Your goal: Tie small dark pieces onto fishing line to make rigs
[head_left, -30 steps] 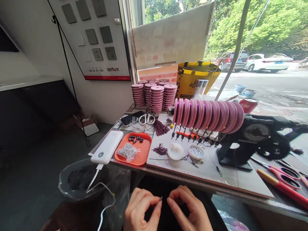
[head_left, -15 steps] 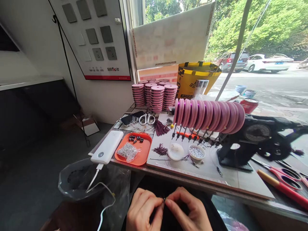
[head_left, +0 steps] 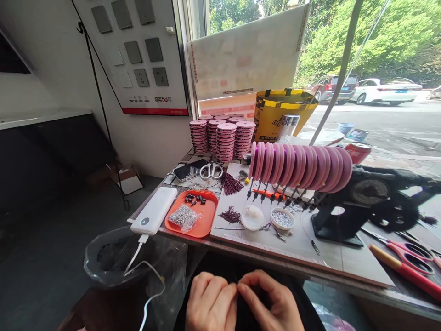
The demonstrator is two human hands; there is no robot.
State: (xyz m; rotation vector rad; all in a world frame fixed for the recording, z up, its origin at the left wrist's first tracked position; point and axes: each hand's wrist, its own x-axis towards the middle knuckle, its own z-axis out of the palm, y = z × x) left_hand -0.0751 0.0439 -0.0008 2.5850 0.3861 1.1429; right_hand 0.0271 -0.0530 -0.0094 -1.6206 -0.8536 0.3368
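Above my lap, just below the table edge, my left hand (head_left: 211, 303) is closed with its fingers curled and its back toward me. My right hand (head_left: 270, 301) pinches thumb and forefinger together right beside it, the fingertips touching or nearly so. Whatever lies between them is too small or hidden to name. Nearest on the table is a pale board (head_left: 248, 246) bearing a round white disc (head_left: 252, 217), a small bowl of grey beads (head_left: 282, 218) and bundles of dark purple cord (head_left: 230, 214).
A black machine (head_left: 370, 197) carries a row of pink spools (head_left: 299, 166) over the board. Left stand an orange tray (head_left: 206, 220) and a white power bank (head_left: 154, 210). Stacked pink spools (head_left: 225, 142) are behind, scissors (head_left: 409, 255) at right, a bag-lined bin (head_left: 103, 264) below left.
My left hand has turned inward, its thumb now hidden behind the curled fingers. My right hand keeps its pinch in nearly the same place.
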